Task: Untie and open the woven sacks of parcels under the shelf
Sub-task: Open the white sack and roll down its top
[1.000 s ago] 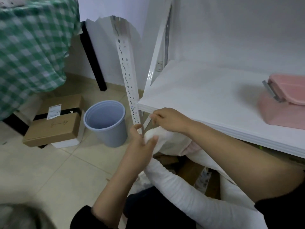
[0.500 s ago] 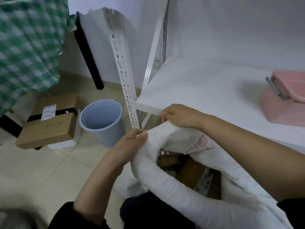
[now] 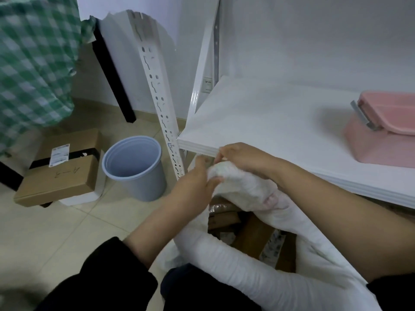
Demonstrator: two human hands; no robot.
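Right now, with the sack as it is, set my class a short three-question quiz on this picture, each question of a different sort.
1. True or false: the left hand grips the woven sack by its rim.
2. What stands on the shelf? A. pink box B. bucket C. cardboard box
3. What shows inside the sack's mouth?
Key: 1 true; 2 A; 3 parcels.

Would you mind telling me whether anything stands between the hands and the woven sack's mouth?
Nothing visible does. The left hand and right hand both grip the woven sack at its bunched rim, just below the shelf; parcels show through the opening.
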